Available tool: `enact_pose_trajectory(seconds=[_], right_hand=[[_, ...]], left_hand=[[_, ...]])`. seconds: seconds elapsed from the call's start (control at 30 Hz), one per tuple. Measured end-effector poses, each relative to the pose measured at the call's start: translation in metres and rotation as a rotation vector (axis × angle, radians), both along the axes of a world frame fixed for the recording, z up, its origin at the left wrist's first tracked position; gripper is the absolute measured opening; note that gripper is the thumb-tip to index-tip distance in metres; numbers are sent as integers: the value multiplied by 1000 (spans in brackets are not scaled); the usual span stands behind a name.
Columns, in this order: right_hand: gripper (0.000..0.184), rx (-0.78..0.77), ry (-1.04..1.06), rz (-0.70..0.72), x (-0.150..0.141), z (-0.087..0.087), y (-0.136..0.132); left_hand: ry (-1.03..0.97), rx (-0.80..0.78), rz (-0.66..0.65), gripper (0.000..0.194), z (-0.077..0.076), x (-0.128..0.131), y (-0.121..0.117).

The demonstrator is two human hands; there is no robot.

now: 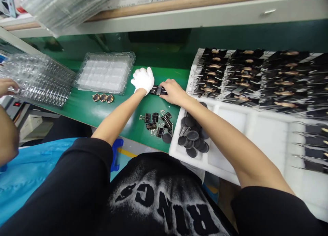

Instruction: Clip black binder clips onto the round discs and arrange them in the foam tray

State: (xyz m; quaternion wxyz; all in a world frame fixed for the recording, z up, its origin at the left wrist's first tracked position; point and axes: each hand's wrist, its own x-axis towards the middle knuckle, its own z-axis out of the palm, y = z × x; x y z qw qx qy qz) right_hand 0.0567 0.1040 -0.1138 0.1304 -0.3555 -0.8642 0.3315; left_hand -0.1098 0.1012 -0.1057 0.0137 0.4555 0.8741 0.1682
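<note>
My left hand (142,80), in a white glove, lies on the green table with its fingers stretched out and its heel against a row of black pieces. Bare, my right hand (172,91) has its fingers closed on the right end of that row, a black binder clip (159,90) as far as I can see. The fingertips and part of the row are hidden. Nearer to me lies a loose heap of black binder clips (155,117) with metal wire handles. Left of them sit three gold-rimmed dark round pieces (103,98).
A clear plastic tray (105,71) lies behind on the left, beside a stack of clear trays (38,80) touched by another person's hand (7,86). At right, a white tray (230,118) holds black discs (192,135) and rows of clipped black pieces (246,75). A shelf (179,22) runs overhead.
</note>
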Motion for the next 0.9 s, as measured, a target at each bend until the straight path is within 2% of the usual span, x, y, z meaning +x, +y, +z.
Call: enact_pose_trajectory(seconds=[0.17,0.3,0.37,0.43,0.5,0.57,0.6,0.67,0.77,0.9], right_hand=[[32,-127,77,-38,1,13,3],[24,-366,203,-60,12,30,10],[30,-531,275,-48,21,40,10],[35,-692,344,-37,30,48,7],[32,-827,406,-46,37,55,1],[27,-939,452,-74,41,60,-8],[25,-988,468,-93,42,63,-13],[21,-1073,484,-137,43,66,-22],[30,-1166,476,-206,47,71,-33],[41,-1181,452,-265,53,76,-47]], left_hand=[[-277,140,-51,43,9,-11,6],[-606,273,-205,72,33,-25,3],[-799,310,-306,78,46,-26,-9],[-746,328,-405,80,55,-22,-24],[-540,329,-473,80,61,-15,-40],[-396,319,-488,77,63,-7,-51],[-396,306,-477,75,63,-4,-54],[-535,264,-453,74,63,0,-59],[-795,143,-469,71,60,2,-65],[-897,54,-481,66,56,7,-75]])
